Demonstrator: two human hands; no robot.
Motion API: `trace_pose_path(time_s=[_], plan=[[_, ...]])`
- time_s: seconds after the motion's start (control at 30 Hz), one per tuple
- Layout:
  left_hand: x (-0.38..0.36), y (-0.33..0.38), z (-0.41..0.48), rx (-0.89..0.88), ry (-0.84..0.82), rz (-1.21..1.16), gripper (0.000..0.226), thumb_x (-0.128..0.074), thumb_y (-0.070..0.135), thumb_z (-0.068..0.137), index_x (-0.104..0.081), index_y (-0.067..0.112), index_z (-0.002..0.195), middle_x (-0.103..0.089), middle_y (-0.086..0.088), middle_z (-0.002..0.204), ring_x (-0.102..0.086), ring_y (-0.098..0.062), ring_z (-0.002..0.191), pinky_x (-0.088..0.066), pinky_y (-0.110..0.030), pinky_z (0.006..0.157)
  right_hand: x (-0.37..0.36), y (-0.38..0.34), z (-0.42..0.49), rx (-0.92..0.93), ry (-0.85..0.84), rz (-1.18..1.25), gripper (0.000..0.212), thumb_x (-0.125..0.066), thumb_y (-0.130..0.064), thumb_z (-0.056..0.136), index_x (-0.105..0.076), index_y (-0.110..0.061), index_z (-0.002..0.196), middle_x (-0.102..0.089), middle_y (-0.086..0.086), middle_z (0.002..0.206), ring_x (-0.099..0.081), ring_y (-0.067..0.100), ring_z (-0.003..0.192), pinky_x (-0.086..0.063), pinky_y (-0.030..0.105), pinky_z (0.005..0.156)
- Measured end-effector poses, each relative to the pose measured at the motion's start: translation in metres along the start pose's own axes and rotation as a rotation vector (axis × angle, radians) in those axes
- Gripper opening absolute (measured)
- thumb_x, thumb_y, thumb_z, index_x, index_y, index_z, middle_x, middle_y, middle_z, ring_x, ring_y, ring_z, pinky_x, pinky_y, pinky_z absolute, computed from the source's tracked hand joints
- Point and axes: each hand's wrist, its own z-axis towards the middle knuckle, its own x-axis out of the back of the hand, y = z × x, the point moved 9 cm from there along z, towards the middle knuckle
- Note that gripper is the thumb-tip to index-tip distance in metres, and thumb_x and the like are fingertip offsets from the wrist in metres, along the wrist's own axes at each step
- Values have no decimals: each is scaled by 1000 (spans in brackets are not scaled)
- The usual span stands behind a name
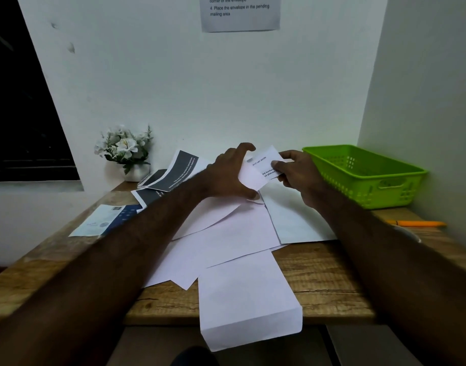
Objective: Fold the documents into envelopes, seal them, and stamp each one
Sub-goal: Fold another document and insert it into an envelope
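My right hand (pixel 296 173) pinches a small folded document (pixel 266 165) with printed text, held above the far middle of the wooden table (pixel 324 281). My left hand (pixel 231 173) grips a white envelope (pixel 249 177) from its left side, thumb low and fingers arched over the top. The folded document sits at the envelope's upper right end, partly overlapping it. Whether it is inside the envelope cannot be told. Several white sheets and envelopes (pixel 234 233) lie spread beneath both hands, and one white envelope (pixel 247 299) hangs over the near table edge.
A green plastic basket (pixel 369 175) stands at the far right by the wall. An orange pen (pixel 416 223) lies in front of it. Dark printed documents (pixel 173 170) and a blue-and-white leaflet (pixel 107 219) lie at the left. A potted white flower (pixel 126 151) stands at the back left.
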Motion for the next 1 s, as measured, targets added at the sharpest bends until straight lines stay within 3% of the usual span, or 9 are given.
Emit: trace_pose_path(time_s=[0.13,0.27,0.33,0.4,0.47,0.57,0.73,0.87,1.0], plan=[[1,9,2,-14,21,44,104,-79,56,52,-20,45,137,-43,0,138,-40,-26,130,-35,-54,105,-11,-2,-7,-16,-87,-29,9,-72,-15,89,-67,-11,83,-62,2,67,-47,10,53,-31,18,46],[-3,22,3,-73,7,91,105,-84,51,60,-18,41,142,-42,2,140,-38,-26,128,-31,-51,103,-18,1,-15,-81,-199,-63,16,-71,-28,83,-58,-19,80,-50,1,72,-45,16,72,-23,32,62],[-5,27,4,-99,11,106,105,-85,50,61,-18,41,142,-42,3,137,-39,-25,125,-31,-48,101,-26,3,-21,-118,-296,-48,5,-64,-26,82,-64,-25,87,-54,2,81,-47,18,81,-30,36,71],[-6,33,4,-129,13,136,104,-85,48,62,-19,40,143,-43,3,132,-40,-24,121,-31,-45,96,-32,7,-23,-159,-378,20,16,-57,-16,87,-69,-24,93,-62,2,86,-53,20,85,-42,39,78],[-6,36,4,-152,10,154,104,-84,46,63,-20,38,144,-43,4,129,-40,-24,121,-30,-43,93,-34,8,-25,-194,-429,102,20,-52,-9,93,-69,-18,98,-63,6,88,-56,23,86,-53,38,77],[-8,38,4,-162,-4,180,100,-83,46,63,-23,40,143,-42,5,131,-38,-23,123,-31,-45,95,-34,9,-27,-234,-477,94,23,-50,-8,94,-71,-14,103,-67,8,90,-62,22,84,-57,36,73],[-5,33,7,-144,-7,287,81,-79,56,64,-41,40,134,-35,5,142,-34,-23,131,-28,-46,101,-32,5,-23,-219,-447,154,19,-58,-16,95,-72,-6,103,-70,12,93,-66,23,84,-60,44,83],[3,22,6,-88,11,246,85,-72,73,56,-43,40,128,-33,5,143,-37,-23,131,-29,-47,105,-26,-4,-17,-166,-345,298,24,-50,-5,94,-72,3,101,-74,15,93,-71,25,83,-61,36,73],[6,16,7,-12,-17,233,75,-60,86,56,-50,40,115,-30,5,146,-41,-21,132,-30,-50,107,-28,-3,-13,-83,-327,192,31,-47,8,87,-69,8,109,-73,23,105,-70,30,92,-59,43,86]])
